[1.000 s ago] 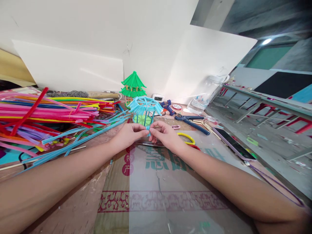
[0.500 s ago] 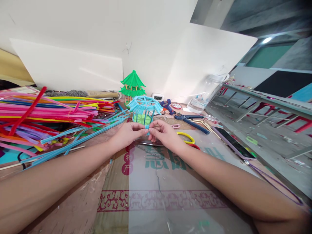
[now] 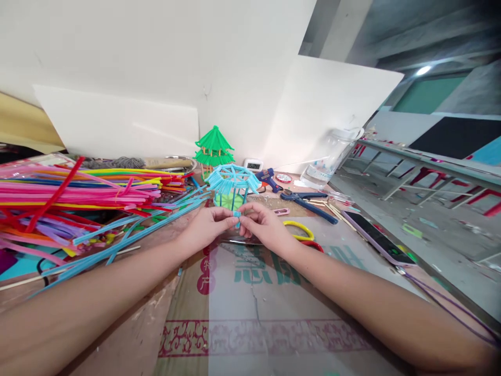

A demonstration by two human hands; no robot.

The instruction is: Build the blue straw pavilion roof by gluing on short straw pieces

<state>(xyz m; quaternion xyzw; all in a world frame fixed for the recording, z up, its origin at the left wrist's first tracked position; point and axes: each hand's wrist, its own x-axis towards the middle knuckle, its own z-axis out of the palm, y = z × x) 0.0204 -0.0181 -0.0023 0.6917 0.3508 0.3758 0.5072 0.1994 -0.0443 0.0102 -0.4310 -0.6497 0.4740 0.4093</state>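
My left hand and my right hand meet at the middle of the table, fingertips pinched together on a small light-blue pipe cleaner piece. Just behind them stands a light-blue pipe cleaner pavilion with a domed roof and thin posts. A green pavilion stands farther back by the white board. Both hands are closed on the small blue piece.
A big heap of coloured pipe cleaners fills the left. Right of the hands lie a yellow ring, blue pliers, a blue glue gun, a phone and a plastic bottle. Cardboard covers the near table.
The view has dipped and shifted a little, so things sit lower in the picture. My hands stay pinched on the small blue piece with only slight finger movement.
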